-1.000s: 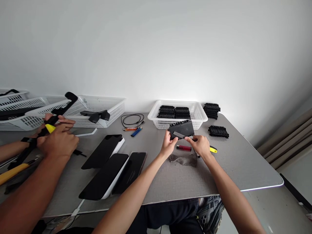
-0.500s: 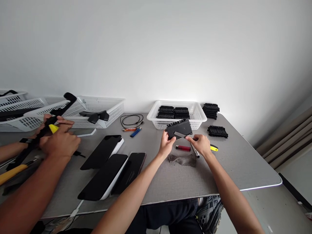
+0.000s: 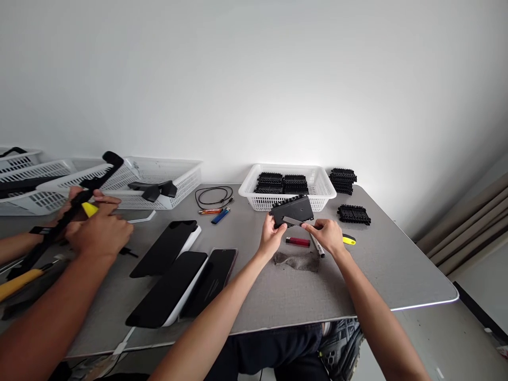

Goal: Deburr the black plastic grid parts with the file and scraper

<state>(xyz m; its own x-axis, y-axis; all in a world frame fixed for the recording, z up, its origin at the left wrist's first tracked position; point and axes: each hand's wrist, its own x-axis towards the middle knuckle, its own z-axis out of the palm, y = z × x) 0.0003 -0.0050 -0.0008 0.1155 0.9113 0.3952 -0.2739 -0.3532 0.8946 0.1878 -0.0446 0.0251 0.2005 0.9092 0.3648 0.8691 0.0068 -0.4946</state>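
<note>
- Reaching forward over the table (image 3: 273,296), both forearms slant inward from the near edge, so that the hands meet just in front of the white basket (image 3: 260,203).
- The left hand (image 3: 272,236) grips the black part (image 3: 297,205) by its lower left corner, thumb along the near edge, the other fingers mostly hidden behind it.
- The right hand (image 3: 328,234) is palm down, with a grey strip (image 3: 292,221) pinched between thumb and forefinger; its remaining fingers are curled in.
- Compared with one second ago, the hold of both hands looks much the same; the white marker (image 3: 318,247), then largely covered by the right hand, now shows beside it.
- The black part is held above the table, its smooth face towards the camera and its toothed long edge on the far side; its long axis climbs gently from left to right.
- The strip crosses the lower part of that face, free end pointing left and slightly away; firm contact cannot be told.
- Below the hands lie a red lighter (image 3: 298,242) and a grey cloth (image 3: 297,261).
</note>
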